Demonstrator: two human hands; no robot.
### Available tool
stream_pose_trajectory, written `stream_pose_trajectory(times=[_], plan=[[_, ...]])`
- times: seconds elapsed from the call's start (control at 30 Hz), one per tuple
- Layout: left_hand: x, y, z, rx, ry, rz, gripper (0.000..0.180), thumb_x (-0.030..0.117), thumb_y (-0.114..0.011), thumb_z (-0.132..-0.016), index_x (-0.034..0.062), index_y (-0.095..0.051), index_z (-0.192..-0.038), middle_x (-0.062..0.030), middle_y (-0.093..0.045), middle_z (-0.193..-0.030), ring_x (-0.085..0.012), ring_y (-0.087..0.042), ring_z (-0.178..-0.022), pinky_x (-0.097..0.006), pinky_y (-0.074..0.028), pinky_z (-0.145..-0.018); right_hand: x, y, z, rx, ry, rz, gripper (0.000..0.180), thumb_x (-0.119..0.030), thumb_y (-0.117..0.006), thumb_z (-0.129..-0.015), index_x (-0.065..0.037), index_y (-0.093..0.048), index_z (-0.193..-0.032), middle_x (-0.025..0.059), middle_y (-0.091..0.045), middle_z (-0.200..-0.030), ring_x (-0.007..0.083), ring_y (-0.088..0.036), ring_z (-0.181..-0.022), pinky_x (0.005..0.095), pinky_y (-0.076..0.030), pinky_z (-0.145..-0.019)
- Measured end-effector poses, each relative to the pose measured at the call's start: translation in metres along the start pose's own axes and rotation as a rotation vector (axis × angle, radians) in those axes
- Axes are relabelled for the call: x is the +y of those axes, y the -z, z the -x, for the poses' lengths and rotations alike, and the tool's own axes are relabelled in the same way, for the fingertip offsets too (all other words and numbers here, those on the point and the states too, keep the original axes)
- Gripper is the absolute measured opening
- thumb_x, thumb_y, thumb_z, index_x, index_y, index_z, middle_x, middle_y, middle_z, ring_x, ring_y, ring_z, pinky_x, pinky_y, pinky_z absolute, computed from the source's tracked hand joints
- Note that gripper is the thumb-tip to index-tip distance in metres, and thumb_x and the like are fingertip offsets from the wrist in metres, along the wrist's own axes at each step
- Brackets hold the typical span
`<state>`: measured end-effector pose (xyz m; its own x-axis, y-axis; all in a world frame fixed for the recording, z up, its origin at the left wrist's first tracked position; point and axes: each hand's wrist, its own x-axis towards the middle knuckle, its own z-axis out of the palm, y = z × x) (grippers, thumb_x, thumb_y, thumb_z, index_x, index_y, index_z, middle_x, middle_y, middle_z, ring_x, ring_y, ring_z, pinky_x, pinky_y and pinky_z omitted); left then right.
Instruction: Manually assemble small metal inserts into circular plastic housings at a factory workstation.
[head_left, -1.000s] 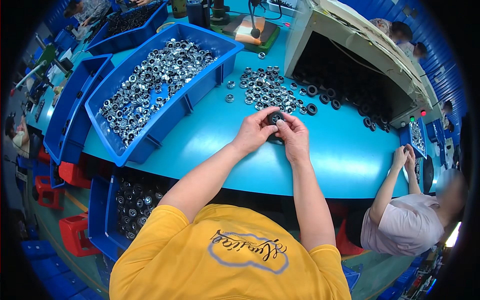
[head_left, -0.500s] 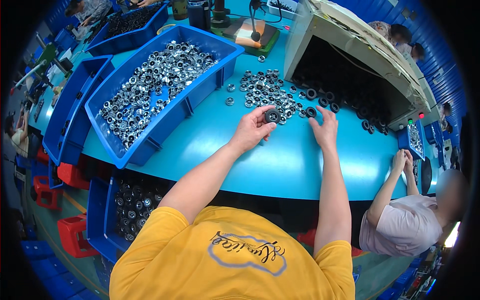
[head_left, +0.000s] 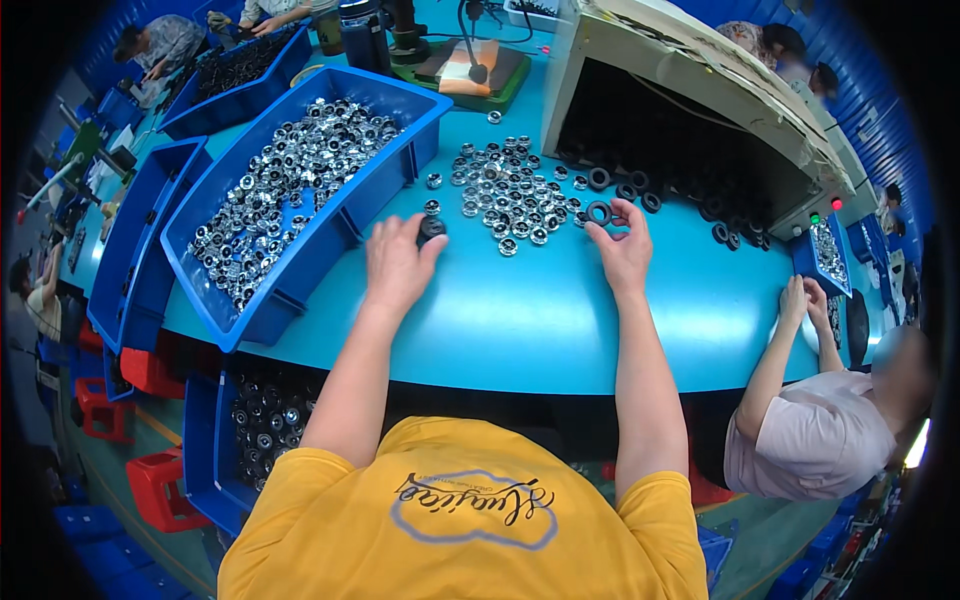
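Note:
My left hand (head_left: pixel 396 262) is closed round a small wheel with a black tyre (head_left: pixel 431 229), low over the table beside the large blue bin. The tyre fits around the wheel's hub. Between the thumb and fingers of my right hand (head_left: pixel 625 252) is a bare black rubber tyre (head_left: pixel 599 213), its open centre showing. Many shiny chrome wheel hubs (head_left: pixel 510 190) lie loose on the turquoise table (head_left: pixel 500 320), between and beyond my hands. More black tyres (head_left: pixel 627 191) are scattered just past my right hand.
A large blue bin (head_left: pixel 372 210) of chrome hubs stands at the left. Behind the hubs is a pale box-shaped housing (head_left: pixel 690 75) with a dark opening and tyres at its mouth. Below the table edge, another blue bin (head_left: pixel 205 440) contains wheels. A co-worker (head_left: pixel 810 430) sits at the right.
My left hand has moved left with the wheel, away from the loose hubs and toward the large bin. My right hand, open before, has closed on a tyre.

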<state>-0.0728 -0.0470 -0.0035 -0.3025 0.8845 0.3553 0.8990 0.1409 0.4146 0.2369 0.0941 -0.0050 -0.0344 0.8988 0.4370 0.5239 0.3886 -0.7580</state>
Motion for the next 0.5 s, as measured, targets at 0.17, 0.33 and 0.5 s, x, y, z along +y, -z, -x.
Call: stream_pose_trajectory(times=[0.17, 0.33, 0.5], plan=[[0.012, 0.017, 0.009, 0.195, 0.022, -0.134, 0.051, 0.029, -0.073, -0.088, 0.0060, -0.059, -0.132, -0.0124, -0.059, -0.094, -0.0332, -0.056, -0.097, -0.042, -0.044, -0.086, -0.056, -0.006, 0.006, -0.088, 0.135, -0.164, 0.058, -0.010, -0.085, -0.069, -0.010, -0.060, -0.121, 0.0032, -0.069, -0.109, 0.0159, -0.063, -0.093, 0.0291, -0.050, -0.076], [0.073, -0.004, -0.010, -0.100, 0.031, 0.880, 0.031, 0.025, -0.069, -0.095, 0.0041, -0.067, -0.117, -0.0074, -0.068, -0.092, -0.0189, -0.063, -0.081, -0.032, -0.049, -0.073, -0.079, -0.021, 0.021, -0.178, 0.134, -0.360, 0.060, -0.009, -0.086, -0.070, -0.007, -0.058, -0.123, 0.0051, -0.069, -0.110, 0.0143, -0.066, -0.094, 0.0287, -0.052, -0.077], [0.078, -0.036, -0.020, -0.488, 0.218, 1.522, 0.026, 0.025, -0.065, -0.099, 0.0025, -0.069, -0.113, -0.0058, -0.072, -0.098, -0.0112, -0.064, -0.085, -0.027, -0.051, -0.073, -0.075, -0.033, 0.030, -0.252, 0.082, -0.458, 0.059, -0.009, -0.085, -0.073, -0.007, -0.058, -0.126, 0.0069, -0.067, -0.113, 0.0147, -0.064, -0.097, 0.0283, -0.052, -0.078]])
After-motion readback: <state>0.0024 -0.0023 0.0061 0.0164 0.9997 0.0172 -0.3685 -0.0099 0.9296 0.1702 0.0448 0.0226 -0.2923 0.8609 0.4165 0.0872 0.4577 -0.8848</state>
